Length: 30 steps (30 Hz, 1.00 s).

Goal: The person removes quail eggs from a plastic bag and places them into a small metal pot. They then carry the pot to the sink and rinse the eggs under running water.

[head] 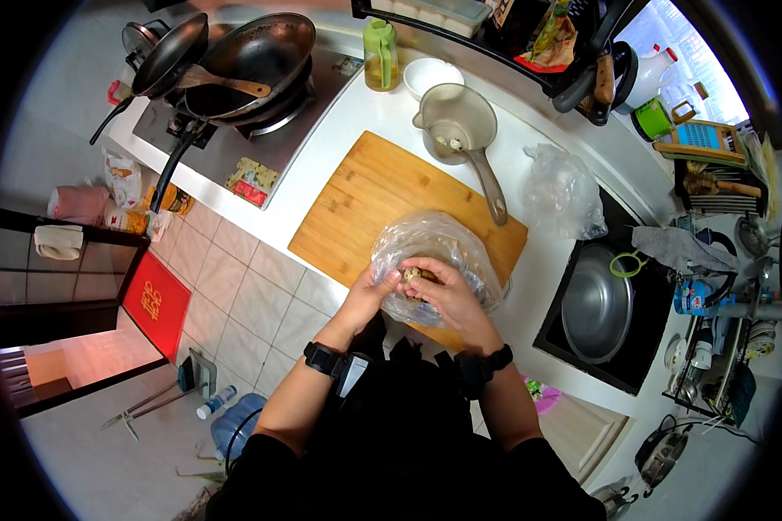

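A clear plastic bag [423, 228] lies bunched on the wooden cutting board [358, 195], with small speckled eggs, like quail eggs, showing in its opening. My left hand [365, 299] grips the bag's left edge, its thumb over the rim. The fingers of my right hand [453, 296] curl around a speckled egg [412, 273] above the opening; the left thumb is close beside it. Beyond the bag stands a grey-brown translucent dipper [459, 114] with a few similar eggs [455, 143] at its bottom. Its handle reaches over the board's far edge.
A white bowl [433, 77] and a green-lidded pitcher [380, 55] stand behind the dipper. Right of the board lie another plastic bag [560, 192] and a sink holding a metal basin [597, 306]. A wok [254, 58] and a frying pan [173, 58] sit at the stove, far left.
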{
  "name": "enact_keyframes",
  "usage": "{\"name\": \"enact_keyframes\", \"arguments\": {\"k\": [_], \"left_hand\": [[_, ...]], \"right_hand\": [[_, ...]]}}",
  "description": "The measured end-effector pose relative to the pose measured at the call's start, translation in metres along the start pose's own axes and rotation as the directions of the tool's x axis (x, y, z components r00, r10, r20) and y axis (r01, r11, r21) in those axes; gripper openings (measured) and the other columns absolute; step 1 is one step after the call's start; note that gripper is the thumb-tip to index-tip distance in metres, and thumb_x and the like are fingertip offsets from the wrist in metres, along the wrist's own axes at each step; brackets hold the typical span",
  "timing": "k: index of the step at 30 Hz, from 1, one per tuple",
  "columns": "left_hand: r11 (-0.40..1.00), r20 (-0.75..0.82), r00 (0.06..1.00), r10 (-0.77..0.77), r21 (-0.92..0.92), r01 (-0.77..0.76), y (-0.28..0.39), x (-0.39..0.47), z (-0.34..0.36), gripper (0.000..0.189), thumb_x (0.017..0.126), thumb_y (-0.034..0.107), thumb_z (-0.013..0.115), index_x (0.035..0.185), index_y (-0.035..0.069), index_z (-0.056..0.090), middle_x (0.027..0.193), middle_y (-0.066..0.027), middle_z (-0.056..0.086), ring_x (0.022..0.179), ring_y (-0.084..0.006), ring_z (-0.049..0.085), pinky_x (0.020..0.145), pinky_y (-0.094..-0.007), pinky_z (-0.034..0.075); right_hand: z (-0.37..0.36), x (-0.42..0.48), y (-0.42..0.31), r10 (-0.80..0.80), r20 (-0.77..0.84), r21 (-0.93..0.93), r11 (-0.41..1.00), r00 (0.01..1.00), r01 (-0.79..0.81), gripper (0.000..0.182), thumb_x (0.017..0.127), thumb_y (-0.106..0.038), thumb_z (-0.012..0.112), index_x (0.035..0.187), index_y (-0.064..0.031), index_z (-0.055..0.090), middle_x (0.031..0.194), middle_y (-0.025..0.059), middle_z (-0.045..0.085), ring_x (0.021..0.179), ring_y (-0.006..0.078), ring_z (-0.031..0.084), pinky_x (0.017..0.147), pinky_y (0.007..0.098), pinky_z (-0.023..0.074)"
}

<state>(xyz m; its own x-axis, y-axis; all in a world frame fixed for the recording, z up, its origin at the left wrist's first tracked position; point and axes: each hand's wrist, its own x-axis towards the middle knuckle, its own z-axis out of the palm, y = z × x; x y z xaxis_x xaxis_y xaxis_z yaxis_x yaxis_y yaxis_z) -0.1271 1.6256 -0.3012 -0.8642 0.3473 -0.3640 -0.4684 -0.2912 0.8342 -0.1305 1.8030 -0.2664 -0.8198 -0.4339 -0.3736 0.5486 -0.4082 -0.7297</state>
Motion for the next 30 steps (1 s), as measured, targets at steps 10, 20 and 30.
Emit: {"name": "enact_keyframes", "arguments": {"k": [10, 20, 30], "left_hand": [[0.998, 0.001, 0.999, -0.044, -0.051, 0.044, 0.009, -0.010, -0.003, 0.028, 0.095, 0.020, 0.052, 0.117, 0.005, 0.050, 0.099, 0.0000, 0.057, 0.089, -0.0094, 0.051, 0.083, -0.0256, 0.042], [0.963, 0.041, 0.995, -0.094, 0.257, 0.081, 0.016, -0.014, -0.024, 0.039, 0.094, 0.025, 0.053, 0.124, 0.002, 0.045, 0.109, -0.0026, 0.055, 0.100, -0.0122, 0.049, 0.091, -0.0276, 0.040], [0.940, 0.076, 0.995, -0.057, 0.341, 0.028, 0.035, -0.020, -0.015, 0.062, 0.090, 0.029, 0.058, 0.138, 0.001, 0.030, 0.132, -0.0110, 0.043, 0.124, -0.0201, 0.038, 0.104, -0.0328, 0.030]], "right_hand": [[0.001, -0.013, -0.015, 0.049, 0.012, 0.088, 0.995, 0.999, -0.050, 0.034, 0.098, -0.018, 0.042, 0.123, 0.0043, 0.049, 0.108, 0.0101, 0.060, 0.089, 0.0159, 0.059, 0.077, 0.0260, 0.0474], [0.001, -0.035, -0.059, -0.002, 0.248, 0.156, 0.987, 0.969, -0.038, 0.026, 0.099, -0.022, 0.040, 0.105, 0.0001, 0.053, 0.091, 0.0077, 0.058, 0.070, 0.0126, 0.053, 0.060, 0.0226, 0.0418], [-0.024, 0.091, -0.191, -0.195, -0.127, -0.527, 0.844, 0.973, 0.100, 0.020, 0.090, -0.024, 0.054, 0.100, -0.0067, 0.053, 0.077, -0.0015, 0.052, 0.056, 0.0041, 0.044, 0.045, 0.0179, 0.0331]]}}
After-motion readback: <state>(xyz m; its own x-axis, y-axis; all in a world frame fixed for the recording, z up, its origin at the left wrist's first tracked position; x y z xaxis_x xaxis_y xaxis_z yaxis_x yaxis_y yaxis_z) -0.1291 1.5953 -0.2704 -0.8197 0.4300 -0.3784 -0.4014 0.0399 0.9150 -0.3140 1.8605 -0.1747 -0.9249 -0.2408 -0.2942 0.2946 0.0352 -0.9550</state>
